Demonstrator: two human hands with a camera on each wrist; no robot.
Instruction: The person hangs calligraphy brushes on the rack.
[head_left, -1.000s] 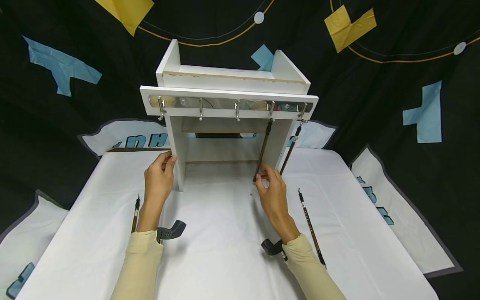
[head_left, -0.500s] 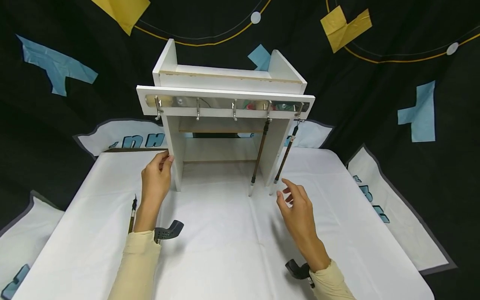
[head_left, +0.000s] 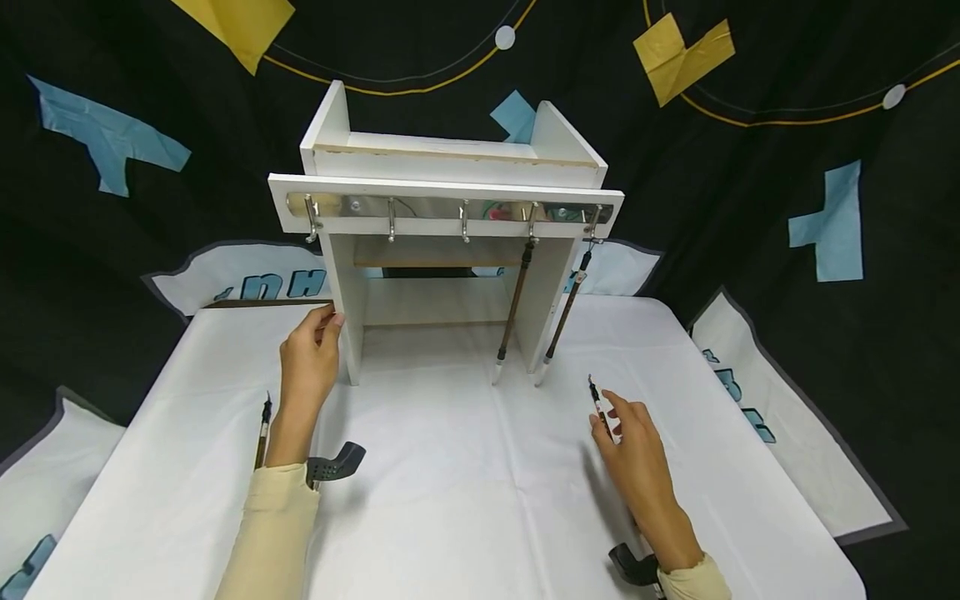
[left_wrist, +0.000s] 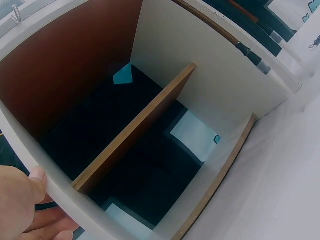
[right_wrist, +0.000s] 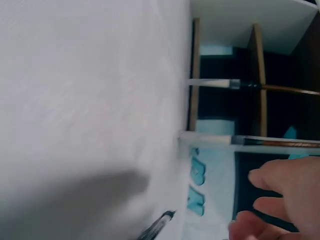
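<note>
Four brushes show in the head view. Two, the inner hanging brush [head_left: 514, 304] and the outer hanging brush [head_left: 567, 310], hang tips down, one each on the fourth and fifth of five metal hooks [head_left: 392, 221], counted from the person's left; loops at their upper ends are probably what lets them hang so. The hooks line one hook rail [head_left: 450, 187] across the front of a white shelf unit [head_left: 457, 171]. The third, the loose brush [head_left: 597, 402], lies on the cloth-covered counter [head_left: 450, 508], dark end towards the unit, between the parted thumb and fingers of the right hand [head_left: 645, 458]; I cannot tell whether they touch it. The fourth, the left brush [head_left: 262, 435], is partly hidden by the left forearm. The left hand [head_left: 309, 354] pinches the near edge of the left side panel [head_left: 346, 275], apparently to steady the unit.

From the left wrist, the thumb rests on the panel's front edge, with the other fingers on its outer side. Two boards span the unit, the middle board [left_wrist: 135, 127] and the lower board [left_wrist: 217, 175]. Both hanging brushes appear at the top, one on either side of the far panel.

From the right wrist, two pale brush tips point towards the counter. The loose brush's dark end shows at the bottom edge, and the right fingers are slightly bent, with nothing seen gripped.
</note>
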